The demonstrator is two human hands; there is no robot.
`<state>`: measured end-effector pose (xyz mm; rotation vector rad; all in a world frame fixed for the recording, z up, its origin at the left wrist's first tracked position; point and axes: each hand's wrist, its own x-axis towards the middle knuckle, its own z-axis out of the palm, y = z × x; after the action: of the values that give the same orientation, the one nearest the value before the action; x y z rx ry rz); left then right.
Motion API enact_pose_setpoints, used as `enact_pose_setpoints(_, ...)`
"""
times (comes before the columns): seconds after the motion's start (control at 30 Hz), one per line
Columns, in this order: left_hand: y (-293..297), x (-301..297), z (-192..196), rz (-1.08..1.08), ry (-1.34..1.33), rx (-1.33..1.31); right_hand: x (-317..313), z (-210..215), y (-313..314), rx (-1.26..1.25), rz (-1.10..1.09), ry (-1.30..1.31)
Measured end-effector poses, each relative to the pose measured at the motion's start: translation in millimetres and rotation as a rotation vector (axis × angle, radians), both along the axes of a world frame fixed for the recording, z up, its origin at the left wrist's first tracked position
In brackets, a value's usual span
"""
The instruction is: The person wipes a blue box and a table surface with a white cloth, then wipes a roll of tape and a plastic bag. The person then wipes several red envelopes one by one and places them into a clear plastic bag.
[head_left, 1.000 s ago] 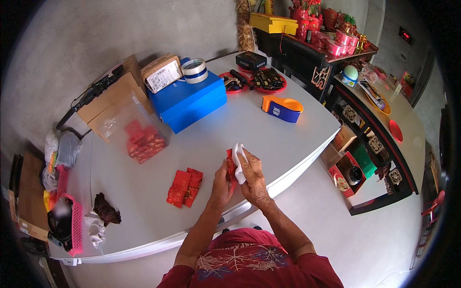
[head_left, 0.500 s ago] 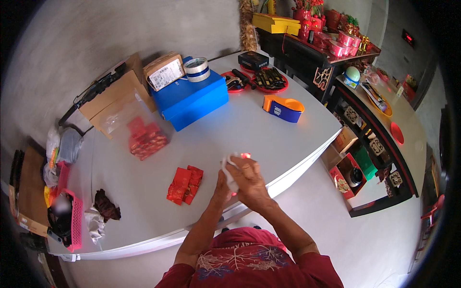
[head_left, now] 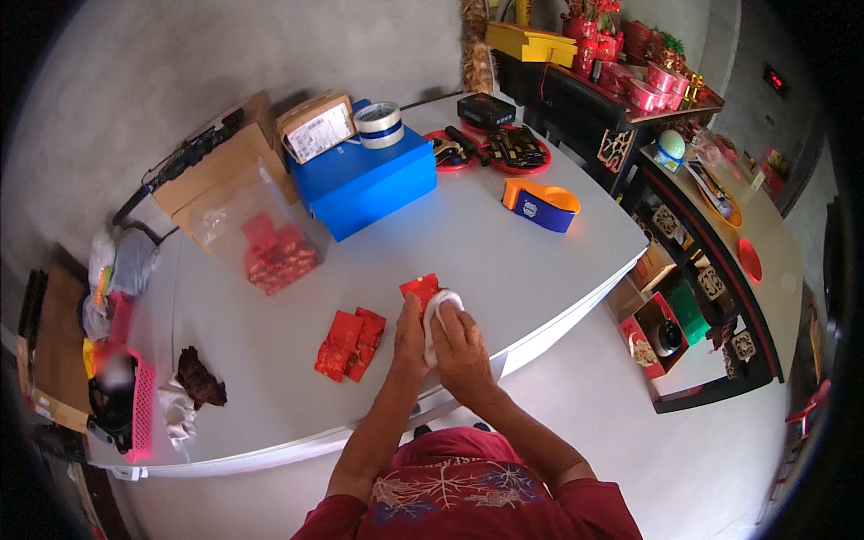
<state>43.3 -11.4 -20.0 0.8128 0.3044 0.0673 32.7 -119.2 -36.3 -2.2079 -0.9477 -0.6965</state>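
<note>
Near the front edge of the table, my left hand is closed on a small red packet, whose far end sticks out past the fingers. My right hand presses a folded white cloth against the packet's right side, and the cloth hides part of it. Left of my hands, two more red packets lie overlapping on the table: one nearer the left, another beside it. Farther left stands a clear plastic container with several red packets at its bottom.
On the grey table are a blue box bearing a tape roll and a small carton, an orange-and-blue strap, red plates of black items, crumpled brown material and a pink basket. A shelf unit stands right.
My hands have turned and shifted slightly; the red packet, mostly covered before, now shows beyond my left fingers. The white cloth lies more openly under my right hand. The view has moved a little.
</note>
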Motion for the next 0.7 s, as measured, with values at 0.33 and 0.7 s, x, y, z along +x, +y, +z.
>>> enact_pose_setpoints(0.33, 2.7, 5.1, -10.8, -0.117, -0.172, -0.192, 5.1, 47.7, -37.7, 0.230, 0.435, 0.420)
enact_pose_setpoints(0.7, 12.7, 4.2, -11.6, -0.133, -0.123, -0.256, -7.8, 19.2, -14.6, 0.005, 0.329, 0.199)
